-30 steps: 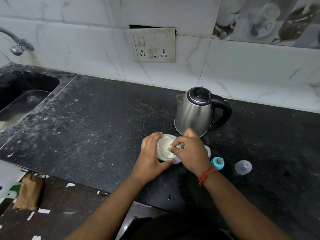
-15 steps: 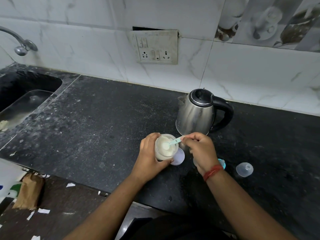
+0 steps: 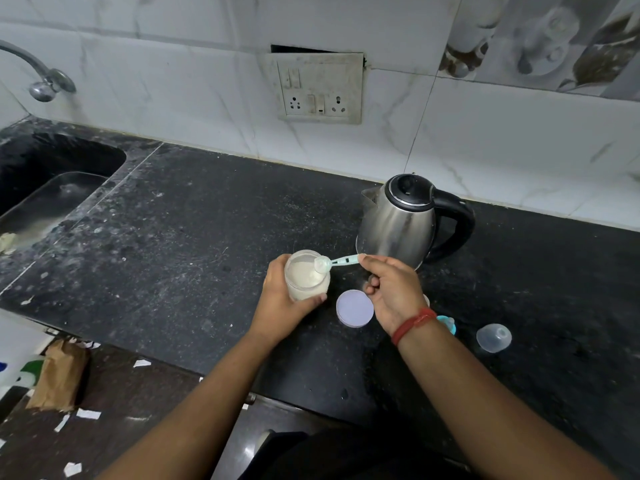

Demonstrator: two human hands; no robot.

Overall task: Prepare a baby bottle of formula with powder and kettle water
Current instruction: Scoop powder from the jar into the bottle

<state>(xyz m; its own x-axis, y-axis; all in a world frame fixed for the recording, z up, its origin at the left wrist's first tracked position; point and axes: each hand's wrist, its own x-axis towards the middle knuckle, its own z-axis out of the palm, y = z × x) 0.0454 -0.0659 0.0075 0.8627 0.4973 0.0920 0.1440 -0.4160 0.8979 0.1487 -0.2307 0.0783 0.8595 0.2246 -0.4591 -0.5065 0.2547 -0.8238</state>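
My left hand (image 3: 282, 299) grips an open clear jar of white formula powder (image 3: 306, 276) on the black counter. My right hand (image 3: 391, 294) pinches the handle of a teal scoop (image 3: 334, 262), whose bowl holds powder just above the jar's rim. The jar's pale round lid (image 3: 355, 308) lies flat between my hands. A steel kettle (image 3: 401, 221) with a black handle stands behind my right hand. A teal bottle ring with teat (image 3: 448, 323) peeks out beside my right wrist. The bottle itself is mostly hidden behind my right hand.
A clear domed bottle cap (image 3: 493, 337) lies on the counter (image 3: 173, 244) at the right. A sink (image 3: 45, 195) with a tap (image 3: 41, 81) is at the far left. A wall socket plate (image 3: 320, 88) sits above. A brown paper bag (image 3: 59, 375) lies on the floor.
My right hand has lifted the scoop out of the jar and drawn back to the right, uncovering the lid on the counter. My left hand keeps holding the jar.
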